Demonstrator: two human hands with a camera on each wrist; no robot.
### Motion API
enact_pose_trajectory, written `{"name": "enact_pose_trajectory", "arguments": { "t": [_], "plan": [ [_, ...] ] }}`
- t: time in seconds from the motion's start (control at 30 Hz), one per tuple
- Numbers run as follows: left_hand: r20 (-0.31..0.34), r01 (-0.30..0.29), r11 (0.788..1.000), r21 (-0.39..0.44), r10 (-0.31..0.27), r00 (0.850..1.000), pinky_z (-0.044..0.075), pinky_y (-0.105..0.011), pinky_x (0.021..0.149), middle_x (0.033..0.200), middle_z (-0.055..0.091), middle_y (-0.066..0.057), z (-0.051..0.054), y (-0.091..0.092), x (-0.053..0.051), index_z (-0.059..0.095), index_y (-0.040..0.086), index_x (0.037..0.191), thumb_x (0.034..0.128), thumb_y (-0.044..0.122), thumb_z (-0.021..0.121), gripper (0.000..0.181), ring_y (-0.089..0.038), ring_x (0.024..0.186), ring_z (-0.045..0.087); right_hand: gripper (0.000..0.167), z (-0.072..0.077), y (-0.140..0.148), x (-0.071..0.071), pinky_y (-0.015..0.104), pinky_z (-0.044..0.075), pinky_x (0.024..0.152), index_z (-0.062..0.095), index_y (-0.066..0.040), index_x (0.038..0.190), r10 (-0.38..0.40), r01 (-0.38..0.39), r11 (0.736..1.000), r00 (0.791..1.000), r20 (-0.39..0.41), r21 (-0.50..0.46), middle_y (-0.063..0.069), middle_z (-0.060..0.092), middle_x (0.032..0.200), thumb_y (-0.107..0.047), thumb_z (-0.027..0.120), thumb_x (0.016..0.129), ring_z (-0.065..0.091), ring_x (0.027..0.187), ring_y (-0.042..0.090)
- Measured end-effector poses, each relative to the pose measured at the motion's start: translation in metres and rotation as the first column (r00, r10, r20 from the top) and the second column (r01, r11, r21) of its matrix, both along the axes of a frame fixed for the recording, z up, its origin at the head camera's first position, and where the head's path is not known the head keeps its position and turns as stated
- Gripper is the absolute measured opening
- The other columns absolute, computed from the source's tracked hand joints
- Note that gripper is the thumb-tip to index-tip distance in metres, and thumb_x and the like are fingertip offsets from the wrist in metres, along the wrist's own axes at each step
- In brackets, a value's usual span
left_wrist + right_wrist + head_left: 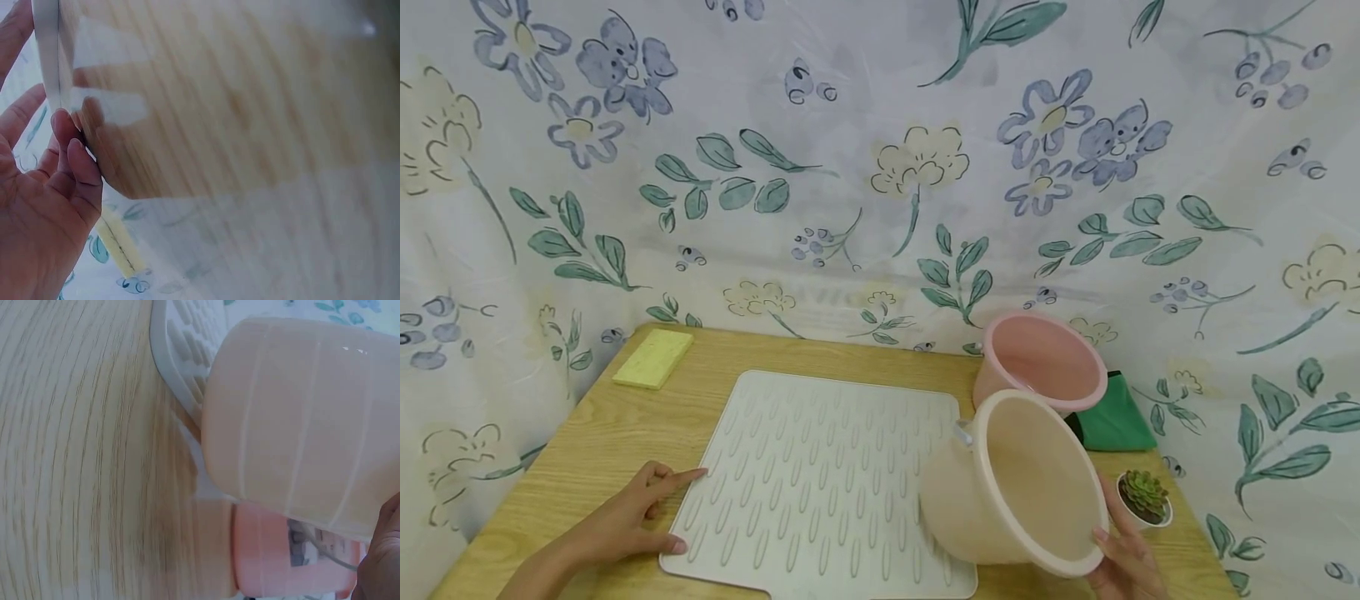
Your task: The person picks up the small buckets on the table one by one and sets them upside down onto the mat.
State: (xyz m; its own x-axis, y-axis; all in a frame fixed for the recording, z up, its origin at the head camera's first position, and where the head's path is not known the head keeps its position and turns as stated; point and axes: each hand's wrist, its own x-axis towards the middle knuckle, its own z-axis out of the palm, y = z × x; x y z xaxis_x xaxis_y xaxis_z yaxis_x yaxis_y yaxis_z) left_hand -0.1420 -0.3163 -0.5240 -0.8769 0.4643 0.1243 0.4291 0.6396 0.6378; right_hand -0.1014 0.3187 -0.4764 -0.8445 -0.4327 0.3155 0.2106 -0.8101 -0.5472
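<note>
A white ribbed draining board point(820, 475) lies flat on the wooden table. At its left edge is my left hand point(632, 517), index finger stretched to the rim and thumb against the front corner. The left wrist view has the same hand point(50, 200) with fingertips touching the board's edge point(47, 50). My right hand point(1127, 554) grips the rim of a cream plastic bucket point(958, 500), thumb over the lip. The bucket tilts, its mouth facing right, over the board's right part. Whether its base touches the board I cannot tell.
Behind the cream bucket stands a pink bucket point(1000, 379), with a green cloth item point(1120, 421) beside it. A potted succulent point(1144, 497) is close to my right hand. On the far left lies a yellow sponge-like pad point(655, 358). Floral curtain point(850, 167) surrounds the table.
</note>
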Motion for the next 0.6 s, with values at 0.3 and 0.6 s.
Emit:
{"name": "enact_pose_trajectory", "arguments": {
  "t": [0.3,0.6],
  "plan": [
    [0.012,-0.003,1.0,-0.008,0.003,1.0,0.029,-0.019,0.056,0.104,0.035,-0.008,0.0,0.0,0.0,0.047,0.016,0.148,0.0761,0.03,0.085,0.082,0.002,0.07,0.032,0.068,-0.003,-0.015,-0.005,0.037,0.048,0.103,0.037,-0.022,0.155,0.022,-0.023,0.999,1.0,-0.018,-0.037,-0.004,0.044,0.154,0.007,0.005,0.102,0.05,0.134,0.026],
    [0.05,-0.024,1.0,-0.015,0.025,0.998,0.03,-0.02,0.055,0.105,0.035,-0.008,0.001,0.002,0.0,0.048,0.015,0.147,0.0763,0.032,0.085,0.082,0.001,0.069,0.032,0.065,-0.005,-0.032,-0.013,0.038,0.043,0.108,0.03,-0.017,0.157,0.002,-0.008,0.995,0.998,-0.056,-0.097,-0.001,0.035,0.159,0.004,0.003,0.101,0.041,0.141,0.025]
  ]
}}
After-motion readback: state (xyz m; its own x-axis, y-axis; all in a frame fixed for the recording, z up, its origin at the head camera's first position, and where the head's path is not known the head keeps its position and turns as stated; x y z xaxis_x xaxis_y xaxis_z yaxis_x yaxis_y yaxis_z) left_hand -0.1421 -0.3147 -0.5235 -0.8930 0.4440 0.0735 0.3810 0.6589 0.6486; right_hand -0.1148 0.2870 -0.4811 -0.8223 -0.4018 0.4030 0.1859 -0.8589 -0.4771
